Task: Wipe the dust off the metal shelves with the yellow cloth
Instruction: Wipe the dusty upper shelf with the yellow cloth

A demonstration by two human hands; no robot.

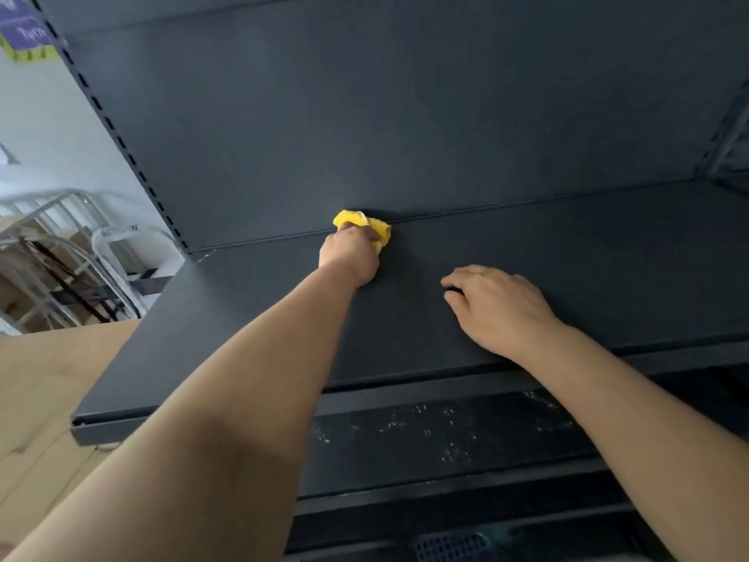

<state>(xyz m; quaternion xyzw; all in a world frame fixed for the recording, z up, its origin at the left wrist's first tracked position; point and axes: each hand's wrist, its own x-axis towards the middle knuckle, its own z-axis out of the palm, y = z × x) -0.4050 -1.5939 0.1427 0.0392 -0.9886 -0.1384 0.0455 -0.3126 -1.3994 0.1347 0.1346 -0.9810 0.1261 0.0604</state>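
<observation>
A dark grey metal shelf (567, 253) fills the middle of the head view, with its back panel rising behind it. My left hand (350, 253) reaches far back and grips a bunched yellow cloth (383, 229) against the shelf where it meets the back panel. My right hand (498, 306) rests on the shelf surface nearer the front edge, fingers loosely bent, holding nothing. A lower shelf (446, 436) below shows pale dust specks.
A slotted upright post (121, 131) bounds the shelf on the left. Beyond it stand metal frames and a white chair (133, 253). A brown cardboard surface (44, 383) lies at lower left. A blue perforated item (454, 545) sits at the bottom.
</observation>
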